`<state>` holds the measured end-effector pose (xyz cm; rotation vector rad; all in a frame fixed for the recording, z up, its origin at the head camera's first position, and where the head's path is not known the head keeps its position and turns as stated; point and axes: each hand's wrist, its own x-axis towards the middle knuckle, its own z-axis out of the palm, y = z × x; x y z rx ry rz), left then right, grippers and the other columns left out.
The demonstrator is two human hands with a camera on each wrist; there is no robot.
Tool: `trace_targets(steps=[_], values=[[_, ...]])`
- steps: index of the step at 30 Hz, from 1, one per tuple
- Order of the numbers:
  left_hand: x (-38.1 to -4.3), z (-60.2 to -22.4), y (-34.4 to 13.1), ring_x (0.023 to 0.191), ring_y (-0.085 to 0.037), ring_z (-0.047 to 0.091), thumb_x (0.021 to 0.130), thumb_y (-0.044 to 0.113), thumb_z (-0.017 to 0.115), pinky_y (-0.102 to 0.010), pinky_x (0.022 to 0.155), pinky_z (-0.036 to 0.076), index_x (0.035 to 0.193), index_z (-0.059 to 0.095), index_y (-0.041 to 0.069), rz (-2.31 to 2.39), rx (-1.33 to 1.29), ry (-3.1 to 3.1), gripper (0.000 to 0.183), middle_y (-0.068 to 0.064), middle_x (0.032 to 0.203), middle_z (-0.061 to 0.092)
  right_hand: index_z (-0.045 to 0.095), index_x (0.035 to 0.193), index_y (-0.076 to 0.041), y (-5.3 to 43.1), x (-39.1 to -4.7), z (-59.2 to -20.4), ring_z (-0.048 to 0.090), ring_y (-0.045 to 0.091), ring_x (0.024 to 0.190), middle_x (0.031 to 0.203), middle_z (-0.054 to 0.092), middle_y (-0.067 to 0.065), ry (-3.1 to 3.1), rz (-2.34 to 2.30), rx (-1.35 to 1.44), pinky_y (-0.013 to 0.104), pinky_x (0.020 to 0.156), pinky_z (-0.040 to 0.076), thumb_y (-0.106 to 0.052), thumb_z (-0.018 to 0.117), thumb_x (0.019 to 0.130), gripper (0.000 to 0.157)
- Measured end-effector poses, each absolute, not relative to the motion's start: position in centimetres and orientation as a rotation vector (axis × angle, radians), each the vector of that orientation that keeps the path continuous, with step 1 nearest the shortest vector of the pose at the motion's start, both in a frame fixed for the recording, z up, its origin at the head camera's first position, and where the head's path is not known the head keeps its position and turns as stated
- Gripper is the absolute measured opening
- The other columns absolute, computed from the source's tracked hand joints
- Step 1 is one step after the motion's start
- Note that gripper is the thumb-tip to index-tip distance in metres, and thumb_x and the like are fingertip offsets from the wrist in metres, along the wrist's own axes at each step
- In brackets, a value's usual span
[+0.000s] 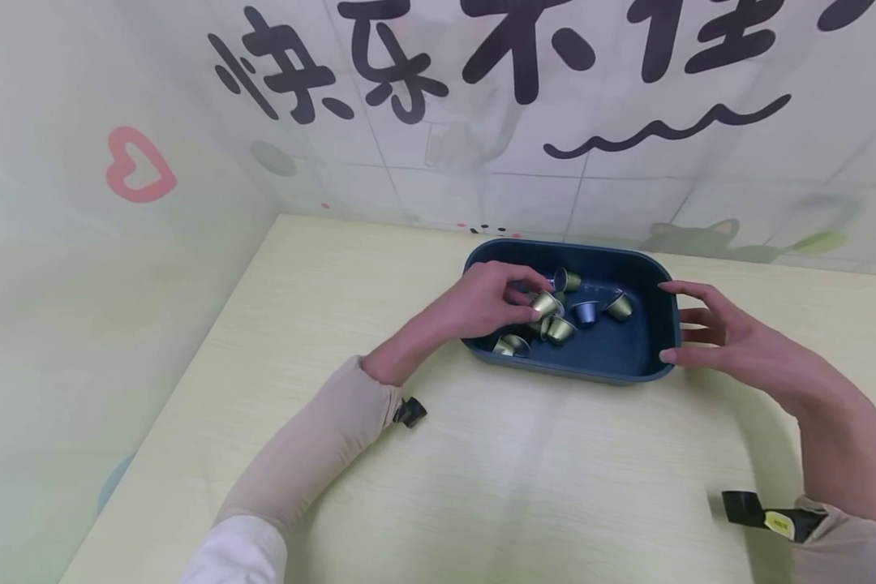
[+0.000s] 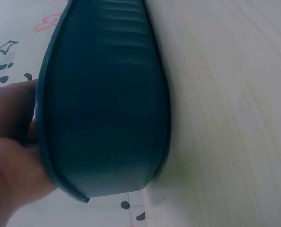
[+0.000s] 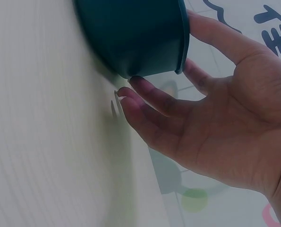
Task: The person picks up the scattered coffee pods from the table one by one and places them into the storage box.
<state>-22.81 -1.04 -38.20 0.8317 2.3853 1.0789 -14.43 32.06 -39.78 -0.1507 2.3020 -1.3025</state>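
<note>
A dark blue rectangular bin stands on the table and contains several coffee capsules, most of them gold-green. My left hand reaches over the bin's left side and pinches a gold coffee capsule between thumb and fingers. Beneath it lie more capsules, including a gold one. A blue capsule and another gold-green capsule lie farther right. At the bin's right end, my right hand holds the wall, thumb and index finger over the rim, the other fingers against the outside. The left wrist view shows mostly the bin's outer side.
The pale wood-grain table extends in front of the bin. Right behind it rises a white wall with black lettering, and another wall with a pink heart borders the table's left side. Black straps show at both cuffs.
</note>
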Motion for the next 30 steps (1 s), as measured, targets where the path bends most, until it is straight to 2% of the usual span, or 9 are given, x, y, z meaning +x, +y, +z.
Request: trace_targets(steps=[4,11,22,26,30], values=[[-22.8,-38.4,-0.8,0.099,-0.006,0.069,0.092,0.009,0.072,-0.018,0.085,0.051,0.123,0.068,0.012,1.046,0.847,2.414,0.031,-0.002,0.113,0.071,0.013,0.155,-0.043,31.9,-14.4,-39.6,0.039,0.020,0.129,0.148,0.039,0.014,2.304,-1.294,-0.149,0.040,0.091,0.038,-0.032,0.067,0.096,0.080],[-22.8,-38.7,-0.3,0.099,-0.003,0.068,0.092,0.012,0.072,-0.017,0.084,0.050,0.123,0.069,0.015,1.007,0.867,2.449,0.031,0.001,0.111,0.072,0.015,0.154,-0.041,31.9,-14.5,-39.8,0.039,0.016,0.128,0.149,0.039,0.016,2.306,-1.304,-0.150,0.025,0.086,0.042,-0.028,0.067,0.097,0.078],[-23.1,-38.8,0.1,0.097,-0.004,0.067,0.092,0.012,0.072,-0.018,0.085,0.049,0.124,0.070,0.016,0.921,0.872,2.489,0.032,0.002,0.116,0.068,0.016,0.153,-0.040,31.8,-14.5,-39.6,0.040,0.013,0.126,0.149,0.038,0.016,2.315,-1.306,-0.155,0.024,0.085,0.042,-0.025,0.066,0.098,0.076],[-23.1,-38.8,0.2,0.093,-0.003,0.068,0.092,0.013,0.073,-0.017,0.082,0.050,0.124,0.070,0.015,0.911,0.878,2.495,0.032,0.001,0.115,0.068,0.016,0.154,-0.041,31.8,-14.5,-39.6,0.039,0.015,0.127,0.149,0.038,0.017,2.311,-1.303,-0.151,0.030,0.088,0.041,-0.025,0.066,0.098,0.077],[-23.1,-38.8,0.4,0.090,-0.003,0.069,0.092,0.013,0.073,-0.016,0.080,0.050,0.124,0.070,0.015,0.885,0.879,2.513,0.032,0.000,0.113,0.069,0.015,0.154,-0.040,31.9,-14.4,-39.7,0.037,0.022,0.130,0.150,0.037,0.019,2.302,-1.311,-0.148,0.029,0.088,0.041,-0.025,0.066,0.098,0.077]])
